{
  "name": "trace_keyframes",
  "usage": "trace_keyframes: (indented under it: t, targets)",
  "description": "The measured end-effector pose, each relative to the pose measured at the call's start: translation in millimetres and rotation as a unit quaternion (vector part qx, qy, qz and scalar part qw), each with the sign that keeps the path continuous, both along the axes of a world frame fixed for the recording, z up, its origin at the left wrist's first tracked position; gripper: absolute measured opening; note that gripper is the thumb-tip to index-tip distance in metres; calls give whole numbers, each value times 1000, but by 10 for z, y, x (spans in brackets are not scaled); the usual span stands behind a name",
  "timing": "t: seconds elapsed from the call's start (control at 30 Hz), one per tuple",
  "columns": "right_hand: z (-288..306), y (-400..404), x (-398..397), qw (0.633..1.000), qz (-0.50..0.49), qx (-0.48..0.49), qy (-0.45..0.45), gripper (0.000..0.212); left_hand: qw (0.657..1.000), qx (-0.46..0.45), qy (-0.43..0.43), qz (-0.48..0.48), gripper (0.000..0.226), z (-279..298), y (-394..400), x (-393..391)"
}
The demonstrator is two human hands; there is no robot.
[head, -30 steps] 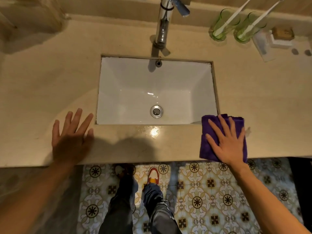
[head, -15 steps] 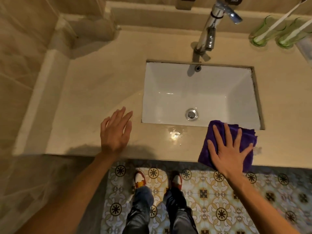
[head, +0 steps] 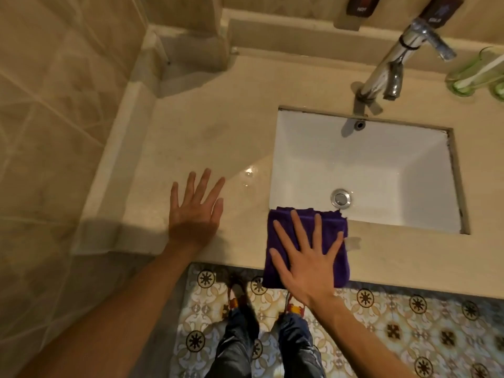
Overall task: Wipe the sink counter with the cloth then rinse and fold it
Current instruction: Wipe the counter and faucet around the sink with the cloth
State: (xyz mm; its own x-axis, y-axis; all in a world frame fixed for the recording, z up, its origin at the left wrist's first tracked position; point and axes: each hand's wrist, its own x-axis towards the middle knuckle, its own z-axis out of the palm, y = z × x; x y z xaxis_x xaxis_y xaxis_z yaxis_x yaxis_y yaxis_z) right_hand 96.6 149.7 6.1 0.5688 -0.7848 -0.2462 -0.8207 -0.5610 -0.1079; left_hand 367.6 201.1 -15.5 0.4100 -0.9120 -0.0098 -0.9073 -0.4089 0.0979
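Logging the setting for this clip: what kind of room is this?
Most likely a bathroom: a white undermount sink set in a beige counter, a chrome faucet behind it, and green cups holding toothbrushes. Tiled walls and a patterned tile floor fit that too.

Beige counter (head: 218, 137) bears purple cloth (head: 278, 227), green glass (head: 469, 75), water drops (head: 249, 173)

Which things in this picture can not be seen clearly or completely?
Head view, the only one:
- Purple cloth: its middle is covered by the flat right hand.
- Green glass: cut off by the right edge; a second one is barely visible.
- Two dark labels on the wall: cut by the top edge, the print is too blurred to read with certainty.
- Shoes: dim, partly hidden by the counter edge.
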Motion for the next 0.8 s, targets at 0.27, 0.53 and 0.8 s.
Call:
trace_keyframes:
  t: [0.27,0.53,0.8]
  targets:
    - [47,183,762,1000,-16,6,2,68,1000,16,7,-5,54,20,-31,34]
    - [-18,-181,1088,1000,-2,3,-25,58,999,15,35,-3,53,29,-9,34]
    - [-133,-1160,1700,997,0,-16,-74,55,999,28,38,0,53,65,-34,33]
